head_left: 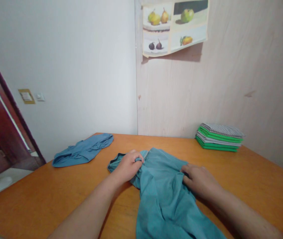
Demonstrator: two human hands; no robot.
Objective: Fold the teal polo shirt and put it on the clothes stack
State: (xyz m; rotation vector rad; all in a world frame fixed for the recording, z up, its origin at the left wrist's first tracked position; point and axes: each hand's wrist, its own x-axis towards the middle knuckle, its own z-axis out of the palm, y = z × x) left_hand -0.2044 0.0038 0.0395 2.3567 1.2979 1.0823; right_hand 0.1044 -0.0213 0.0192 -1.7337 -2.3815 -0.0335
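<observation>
A teal garment (163,189) lies rumpled in front of me, running from mid-table down past the bottom of the view. Its far left part, with a dark-edged opening (114,161), sticks out beyond my left hand. My left hand (129,166) is closed on a bunched bit of the cloth near the garment's upper left. On the opposite side, my right hand (200,179) pinches the garment's right edge, its fingertips partly hidden in the folds. Whether the garment is a shirt or something else I cannot tell.
A blue garment (84,151) lies loosely flattened at the table's back left. At the back right stands a stack of folded green and grey striped cloths (218,137). The orange wooden table (56,196) meets the wall behind, where a fruit poster (175,28) hangs.
</observation>
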